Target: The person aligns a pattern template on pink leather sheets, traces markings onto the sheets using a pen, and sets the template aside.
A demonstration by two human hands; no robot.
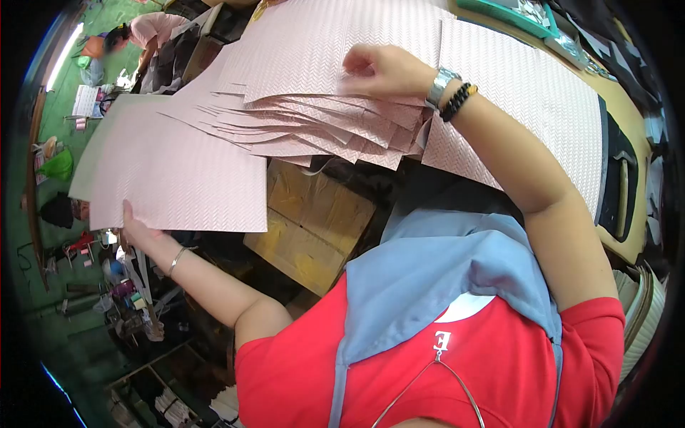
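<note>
My left hand (140, 232) grips the lower edge of a pale pink sheet (185, 178) with a woven, herringbone-like texture, thumb on top and the other fingers hidden underneath. That sheet hangs out past the table's left side. Over the pile of similar pink sheets (300, 57), my right hand (385, 70) is closed with its fingers curled; its fingertips are slightly blurred, and whatever they may hold is hidden. Below this hand, several sheet edges (335, 125) fan out unevenly. Another stack of pink sheets (521, 93) lies to the right, beside my right forearm.
A cardboard box (307, 221) stands below the sheets, in front of my body. A green tray (514, 16) with small pieces sits at the far right. Another person (153, 32) bends over at the upper left. Tools and bags clutter the green floor (64, 250).
</note>
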